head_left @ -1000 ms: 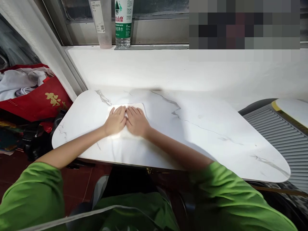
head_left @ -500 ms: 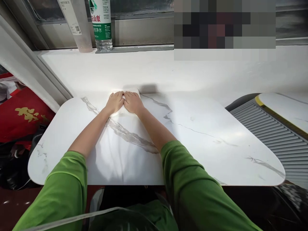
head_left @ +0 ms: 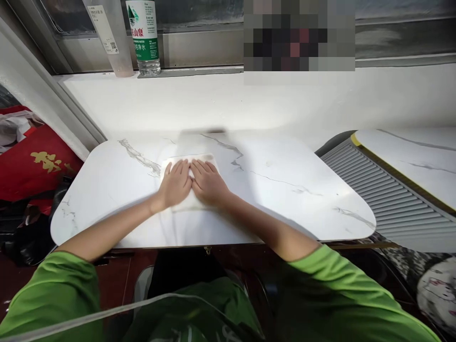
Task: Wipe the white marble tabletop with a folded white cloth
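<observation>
A white cloth (head_left: 188,204) lies spread flat on the white marble-patterned table (head_left: 285,190), left of its middle. My left hand (head_left: 175,183) presses on the cloth's left half with its fingers stretched out flat. Beside it, my right hand (head_left: 207,182) lies flat on the cloth's right half, fingers pointing away from me. The two hands touch or nearly touch at the thumbs. Part of the cloth is hidden under the palms.
On the window ledge stand a water bottle (head_left: 144,40) with a green label and a frosted plastic cup (head_left: 116,42). A red bag (head_left: 39,161) is at the left. To the right, another marble-patterned tabletop (head_left: 420,156) sits beyond grey ribbed panelling (head_left: 399,194).
Both hands have drawn the cloth back from the wall side towards me. More of the cloth shows now, and my elbows are bent further outward. The view has shifted slightly.
</observation>
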### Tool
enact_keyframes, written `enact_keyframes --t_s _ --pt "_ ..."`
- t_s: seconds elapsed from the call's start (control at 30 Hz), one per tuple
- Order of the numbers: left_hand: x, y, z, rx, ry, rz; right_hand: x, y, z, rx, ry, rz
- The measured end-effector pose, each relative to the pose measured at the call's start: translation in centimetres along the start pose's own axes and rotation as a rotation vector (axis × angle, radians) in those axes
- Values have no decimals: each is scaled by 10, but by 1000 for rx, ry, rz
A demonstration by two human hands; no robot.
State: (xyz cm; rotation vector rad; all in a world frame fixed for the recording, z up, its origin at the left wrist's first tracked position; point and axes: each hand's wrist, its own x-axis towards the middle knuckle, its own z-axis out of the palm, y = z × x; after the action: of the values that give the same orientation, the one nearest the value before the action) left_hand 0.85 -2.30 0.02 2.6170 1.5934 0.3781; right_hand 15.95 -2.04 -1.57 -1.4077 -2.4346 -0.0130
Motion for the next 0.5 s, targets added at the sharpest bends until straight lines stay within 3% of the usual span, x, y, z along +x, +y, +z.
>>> enact_keyframes --t_s 0.13,0.27,0.37,0.5 --pt "-49 38 -3 32 36 71 -60 -19 -15 -17 8 -33" --pt "-70 62 -4 6 -10 145 -100 -26 -24 -17 35 -16" --pt "-63 69 -2 -45 -46 166 -109 -20 -25 -16 47 14" --pt "-25 67 6 -97 -96 121 -87 8 -23 -17 40 28"
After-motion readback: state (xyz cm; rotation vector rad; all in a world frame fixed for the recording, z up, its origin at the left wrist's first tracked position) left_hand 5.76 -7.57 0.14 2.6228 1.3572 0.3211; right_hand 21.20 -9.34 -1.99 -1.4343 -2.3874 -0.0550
